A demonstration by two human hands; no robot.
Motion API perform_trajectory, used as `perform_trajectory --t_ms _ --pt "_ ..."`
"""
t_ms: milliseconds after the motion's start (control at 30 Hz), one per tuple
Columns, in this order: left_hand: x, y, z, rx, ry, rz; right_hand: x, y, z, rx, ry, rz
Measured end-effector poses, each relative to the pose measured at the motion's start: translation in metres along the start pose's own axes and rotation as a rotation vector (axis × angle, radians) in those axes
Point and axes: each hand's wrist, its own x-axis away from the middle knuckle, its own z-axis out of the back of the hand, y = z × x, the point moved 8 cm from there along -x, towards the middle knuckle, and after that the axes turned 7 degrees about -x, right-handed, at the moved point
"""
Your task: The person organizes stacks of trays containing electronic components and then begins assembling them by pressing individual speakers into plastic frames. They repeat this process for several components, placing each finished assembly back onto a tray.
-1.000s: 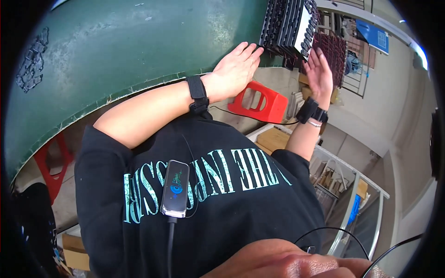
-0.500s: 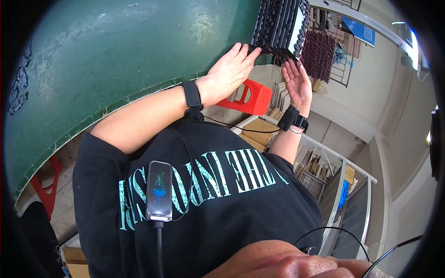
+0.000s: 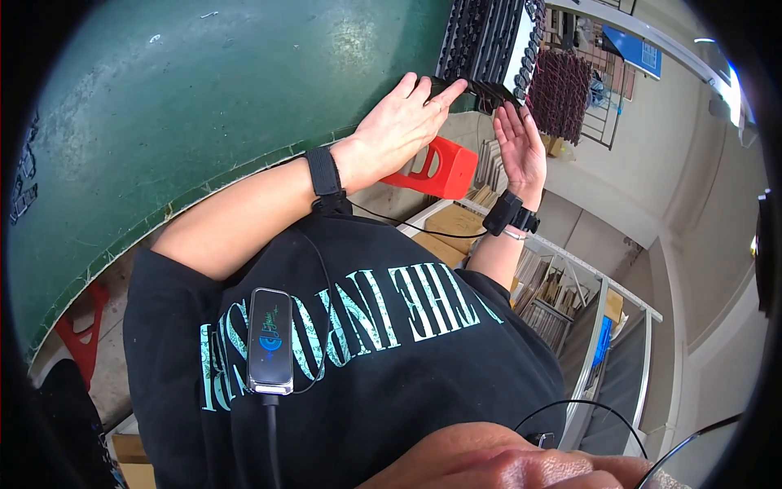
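The stack (image 3: 482, 45) of black strips stands at the table's (image 3: 204, 98) edge, at the top of the view; its upper end is out of frame. A white face (image 3: 521, 53) shows on its right side.

Left grip (image 3: 399, 122): not closed, fingers extended, tips at the stack's lower left edge. Right grip (image 3: 521, 155): open, palm showing, fingertips at the lower right corner. Firmness of contact: cannot tell.

Handling (judged): strips look stiff and thin, smooth enough to slide; the stack is likely moderately heavy as a block, and single strips may bend or snap. Hold it from both sides, low down, with even pressure.

Surface: green, scuffed, with a frayed edge; black pieces (image 3: 26, 175) lie at far left.

Room: a red stool (image 3: 460, 171) below the hands, a dark red bundle (image 3: 560, 96) beyond the stack, a shelf (image 3: 646, 363) at right, a pale wall (image 3: 631, 175) behind.
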Motion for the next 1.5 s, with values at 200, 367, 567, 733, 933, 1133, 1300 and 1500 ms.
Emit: perform_trajectory --t_ms 200,367,567,733,933,1133,1300,1500 --pt "-0.002 0.003 -0.002 0.011 0.010 0.011 0.001 -0.002 0.002 0.015 -0.002 0.007" --pt "-0.003 0.003 -0.004 -0.018 -0.014 0.006 0.005 -0.007 -0.009 0.041 -0.022 0.041" --pt "-0.005 0.004 -0.004 -0.020 -0.019 -0.013 0.010 -0.009 -0.018 0.069 -0.039 0.064" --pt "-0.005 0.004 0.001 0.053 0.021 0.014 0.011 -0.008 -0.021 0.071 -0.049 0.063" --pt "-0.009 -0.002 0.007 0.066 0.075 0.059 0.012 -0.011 -0.029 0.084 -0.072 0.075" --pt "-0.009 -0.002 0.014 0.090 0.117 0.066 0.018 -0.018 -0.036 0.148 -0.075 0.133" --pt "-0.006 -0.005 0.015 0.044 0.106 0.061 0.030 -0.030 -0.053 0.240 -0.032 0.290" --pt "-0.008 -0.002 0.024 -0.015 0.028 0.013 0.067 -0.054 -0.112 0.656 0.073 0.731"
